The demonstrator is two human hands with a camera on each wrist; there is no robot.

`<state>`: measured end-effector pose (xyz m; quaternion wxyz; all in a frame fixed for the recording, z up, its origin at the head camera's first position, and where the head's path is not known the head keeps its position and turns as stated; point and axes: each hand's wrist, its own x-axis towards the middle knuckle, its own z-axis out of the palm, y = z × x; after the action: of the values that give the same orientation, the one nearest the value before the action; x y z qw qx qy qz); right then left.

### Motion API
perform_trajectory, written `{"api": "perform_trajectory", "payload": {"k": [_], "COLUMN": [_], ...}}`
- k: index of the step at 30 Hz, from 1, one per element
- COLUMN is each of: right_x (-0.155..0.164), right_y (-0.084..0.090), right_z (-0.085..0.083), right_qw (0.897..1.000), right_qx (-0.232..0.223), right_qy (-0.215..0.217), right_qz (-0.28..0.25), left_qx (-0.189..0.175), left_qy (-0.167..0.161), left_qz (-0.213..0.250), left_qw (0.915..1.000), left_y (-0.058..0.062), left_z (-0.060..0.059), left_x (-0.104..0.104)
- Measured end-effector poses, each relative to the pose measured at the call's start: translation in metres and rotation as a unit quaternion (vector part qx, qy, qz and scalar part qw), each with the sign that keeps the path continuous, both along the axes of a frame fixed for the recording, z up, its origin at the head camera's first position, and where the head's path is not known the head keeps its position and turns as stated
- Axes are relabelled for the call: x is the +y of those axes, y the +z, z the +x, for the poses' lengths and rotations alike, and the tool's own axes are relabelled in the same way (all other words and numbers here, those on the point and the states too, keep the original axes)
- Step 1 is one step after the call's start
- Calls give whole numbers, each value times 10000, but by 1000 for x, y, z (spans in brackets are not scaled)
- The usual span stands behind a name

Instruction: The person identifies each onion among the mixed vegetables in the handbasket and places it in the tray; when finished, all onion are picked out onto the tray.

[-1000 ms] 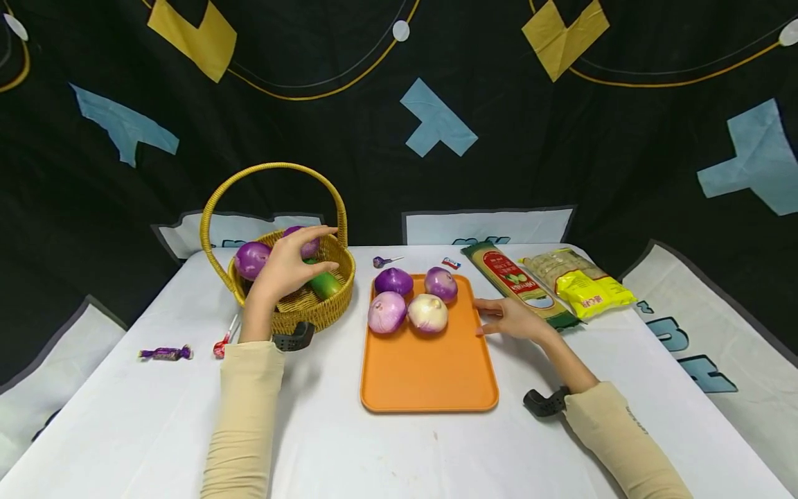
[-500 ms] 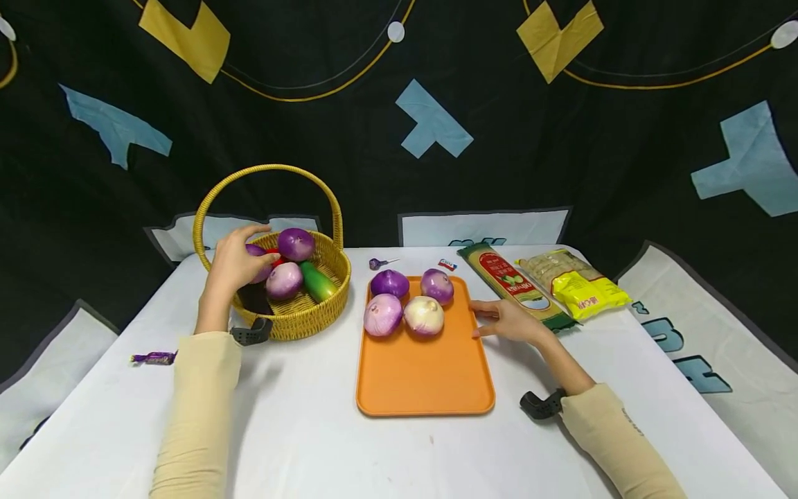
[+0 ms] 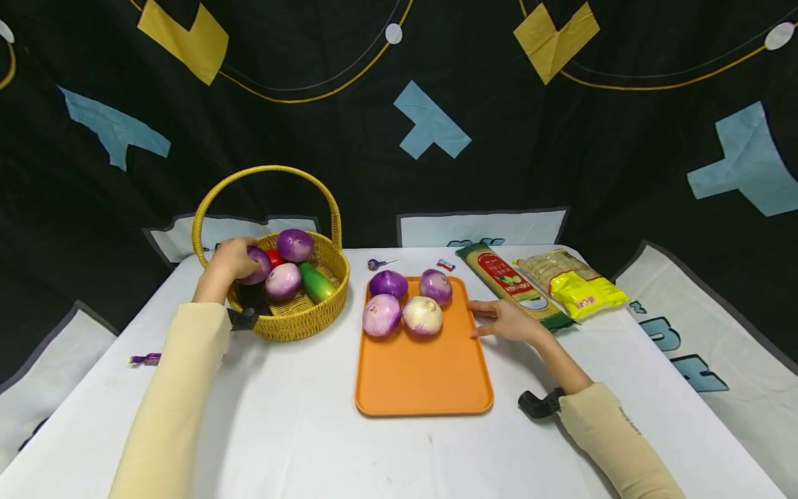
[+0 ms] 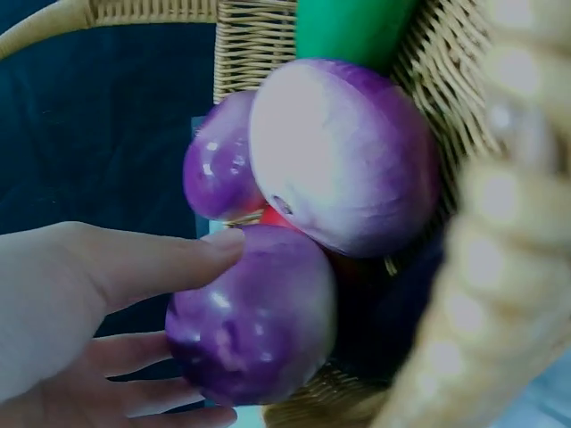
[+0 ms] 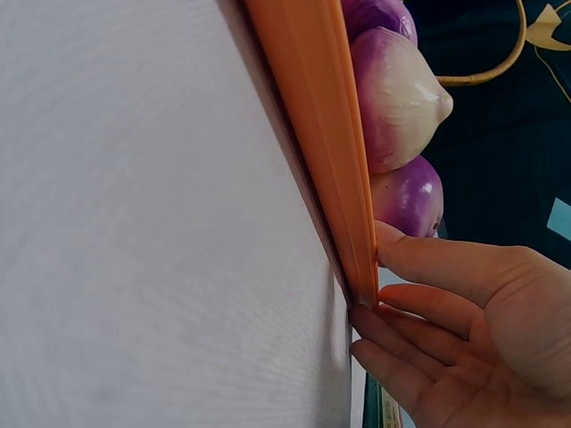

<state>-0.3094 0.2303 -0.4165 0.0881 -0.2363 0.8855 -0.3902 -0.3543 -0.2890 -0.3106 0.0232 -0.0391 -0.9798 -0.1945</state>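
My left hand [image 3: 228,262] holds a purple onion [image 4: 254,312] at the left side of the yellow wicker basket [image 3: 293,328]. In the left wrist view its thumb lies on top, while the fingertips pass out of sight behind the onion. Beside it in the basket are a purple-white onion [image 3: 283,281], another purple onion [image 3: 296,245], a green vegetable [image 3: 317,282] and something red [image 3: 274,258]. My right hand [image 3: 508,320] holds the right rim of the orange tray [image 3: 424,378], thumb and fingers at its edge. Several onions [image 3: 423,316] sit at the tray's far end.
Behind the right hand lie a green-and-red pasta packet [image 3: 514,283] and a yellow noodle bag [image 3: 573,281]. A lollipop [image 3: 379,264] and a small wrapped candy [image 3: 446,265] lie beyond the tray. A purple-wrapped candy [image 3: 145,360] is at the left. The basket's tall handle [image 3: 268,168] arches overhead.
My left hand has moved from over the basket's middle to its left side and lowered around the purple onion. The right hand has stayed at the tray's rim.
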Motion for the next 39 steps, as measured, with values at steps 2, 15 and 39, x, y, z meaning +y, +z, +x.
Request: {"api": "perform_trajectory", "payload": {"k": [2,15,39], "right_x": [0,-2,-1], "right_y": [1,2,0], "right_z": [1,1,2], "right_qw": [10000,10000,10000], "right_qx": [-22,-76,-1], "right_qy": [4,-11,-23], "right_qz": [15,15,39], "left_qx": [-104,581,1133], "left_qy": [-6,-174,-3112], "left_qz": [-56,73,1042], "left_qw": [9999,9981,9378], "left_y": [-1,10,25], "left_z": [-1,14,101], "left_x": [0,13,128]}}
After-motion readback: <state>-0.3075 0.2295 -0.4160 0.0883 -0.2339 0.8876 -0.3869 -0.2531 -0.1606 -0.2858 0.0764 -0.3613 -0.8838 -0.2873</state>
